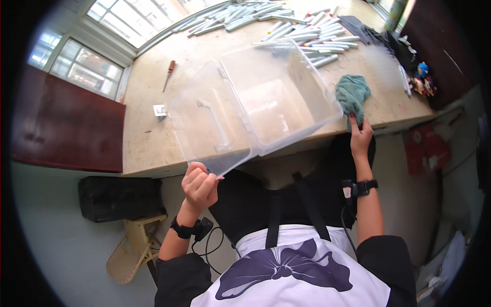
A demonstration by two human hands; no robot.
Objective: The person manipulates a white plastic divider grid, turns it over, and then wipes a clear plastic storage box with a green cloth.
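A clear plastic storage box (276, 99) stands on the beige countertop near its front edge, its hinged lid (207, 119) swung out to the left. My left hand (200, 185) is closed on the near left corner of that lid, just past the counter's edge. At the right, my right hand (360, 134) pinches the lower end of a green cloth (352, 94), which lies on the counter beside the box. The box looks see-through, with the countertop showing through its base.
Many marker pens (322, 38) lie heaped behind the box. A screwdriver (169, 75) and a small white item (159, 110) are on the left. Dark fabric (360, 30) and small figurines (422, 80) sit at right. Below the counter are a black case (121, 198) and a folding chair (134, 245).
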